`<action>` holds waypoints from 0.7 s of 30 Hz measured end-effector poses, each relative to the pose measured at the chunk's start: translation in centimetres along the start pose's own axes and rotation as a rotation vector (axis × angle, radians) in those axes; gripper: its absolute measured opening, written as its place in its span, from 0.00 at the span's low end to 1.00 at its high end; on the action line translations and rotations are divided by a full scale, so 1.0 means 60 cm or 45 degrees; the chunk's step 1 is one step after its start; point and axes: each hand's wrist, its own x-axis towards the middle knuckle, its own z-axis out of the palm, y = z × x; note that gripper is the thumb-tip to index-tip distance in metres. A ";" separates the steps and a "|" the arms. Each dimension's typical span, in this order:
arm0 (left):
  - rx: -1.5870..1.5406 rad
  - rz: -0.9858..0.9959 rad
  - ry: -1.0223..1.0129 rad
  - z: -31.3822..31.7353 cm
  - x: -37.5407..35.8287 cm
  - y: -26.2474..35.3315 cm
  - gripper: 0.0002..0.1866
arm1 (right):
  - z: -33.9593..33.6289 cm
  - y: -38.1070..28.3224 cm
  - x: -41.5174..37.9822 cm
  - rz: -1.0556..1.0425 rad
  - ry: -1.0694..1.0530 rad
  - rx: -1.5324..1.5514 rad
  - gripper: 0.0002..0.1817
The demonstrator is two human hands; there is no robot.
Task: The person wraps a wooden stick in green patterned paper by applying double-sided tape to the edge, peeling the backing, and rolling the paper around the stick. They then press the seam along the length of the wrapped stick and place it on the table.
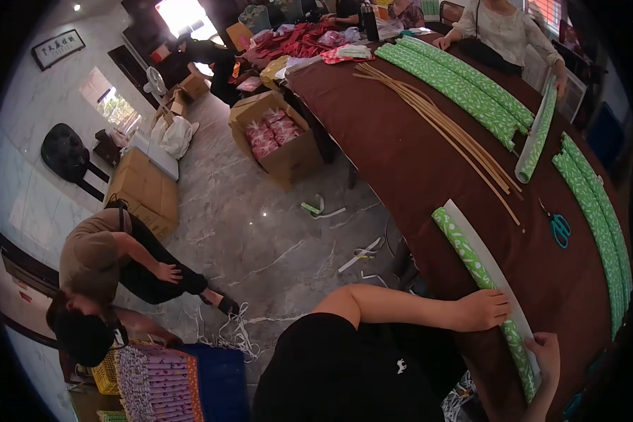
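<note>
A long strip of green patterned material [461, 247] with a pale inner side lies partly rolled along the near edge of the brown-covered table [429, 176]. My left hand [482, 310] rests on the roll at its middle, fingers together and curved over it. Nearer the roll's lower end, my right hand [546, 352] pinches the pale edge between thumb and fingers. Scissors with teal handles [560, 230] lie to the right of the roll. Beyond it, a bundle of thin wooden sticks [443, 126] stretches across the cloth.
Green rolls lie at the table's far side [457, 88] and right side [598, 218]. Across the table a person [503, 35] holds another green roll [538, 133]. A second person [95, 257] bends at the left. An open carton [281, 165] and white scraps [362, 254] are on the floor.
</note>
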 end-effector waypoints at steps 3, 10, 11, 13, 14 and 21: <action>-0.014 0.000 0.023 -0.002 0.003 0.001 0.12 | 0.007 -0.025 -0.013 0.044 0.112 -0.031 0.06; -0.079 0.006 -0.081 -0.014 0.004 -0.007 0.12 | -0.026 0.030 0.034 -0.143 -0.049 -0.247 0.10; -0.128 -0.017 -0.062 -0.021 0.008 -0.005 0.12 | -0.021 -0.014 0.013 -0.117 -0.002 -0.289 0.12; -0.174 -0.035 -0.068 -0.036 0.017 -0.004 0.12 | -0.034 -0.013 0.015 -0.055 -0.121 -0.178 0.16; -0.162 -0.035 -0.083 -0.039 0.020 -0.003 0.13 | -0.038 -0.020 0.015 -0.090 -0.174 -0.217 0.18; -0.034 0.016 -0.155 -0.040 0.027 0.004 0.15 | -0.035 -0.011 0.020 0.164 -0.228 -0.047 0.21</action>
